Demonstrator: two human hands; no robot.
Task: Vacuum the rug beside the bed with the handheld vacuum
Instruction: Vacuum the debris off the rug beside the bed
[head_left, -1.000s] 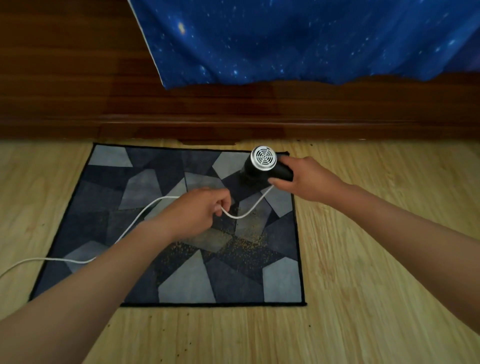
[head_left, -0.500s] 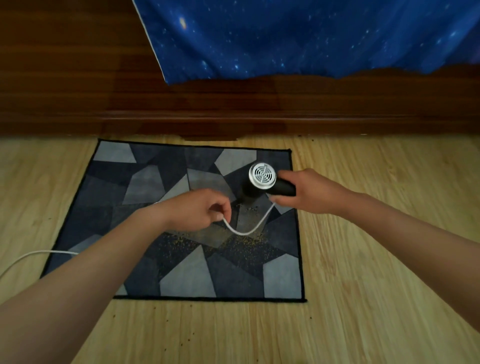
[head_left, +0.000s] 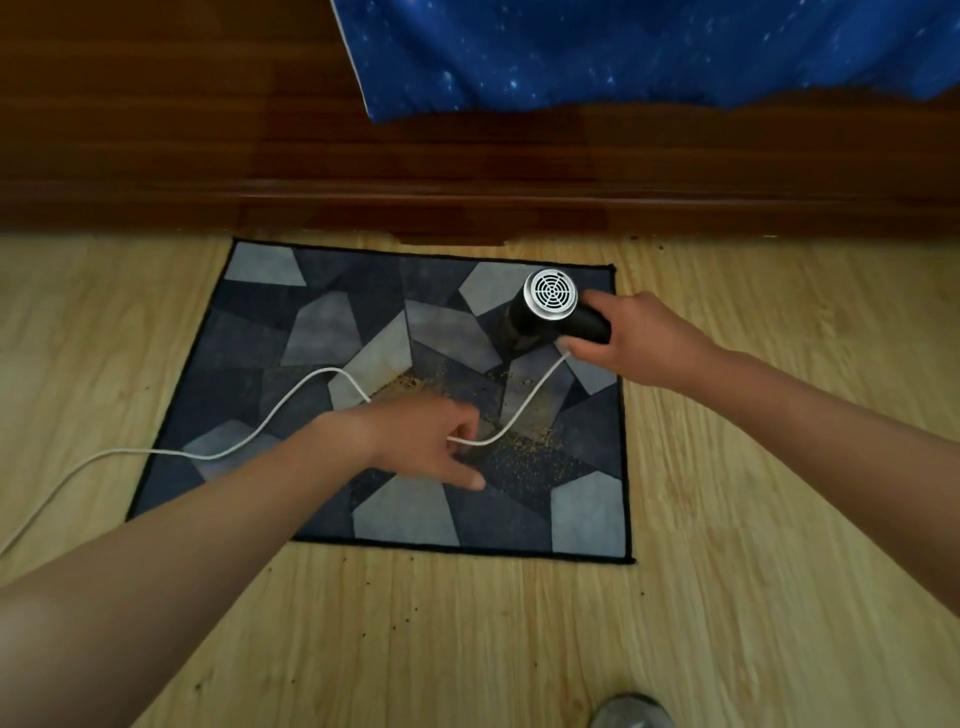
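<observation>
Plainly the stroke in hand is a pass over the far right corner of the dark grey-and-blue patchwork rug (head_left: 260, 332). The right hand (head_left: 644, 338) has its fingers (head_left: 597, 301) curled round the handle of the black handheld vacuum with the round silver grille (head_left: 553, 306). The vacuum points nozzle-down at that corner, grille up; whether the nozzle touches the pile I cannot tell.

The scatter of golden crumbs (head_left: 524, 447) lies mid-rug, nearer the person than the vacuum and between the two hands. So the useful move is probably to draw the nozzle back towards the body in slow, overlapping strokes, held low and square to the pile.

The left hand (head_left: 421, 441) pinches the thin white cord (head_left: 291, 395), which sags across the crumbs on its way up to the handle. That slack should be lifted up and off to the left, or it may drag grit about or slip under the nozzle. The rug looks thin and light, so it could ruck under suction; light pressure would help, and the left hand could pin an edge.

Round about is a pale wood-plank floor (head_left: 753, 519), with dark specks near the rug's front edge that also want attention. A dark brown wooden bed frame (head_left: 467, 171) runs just beyond the rug's far edge, with a deep blue star-printed sheet (head_left: 623, 47) hanging over it. The toe of a grey shoe (head_left: 631, 714) shows at the bottom.
</observation>
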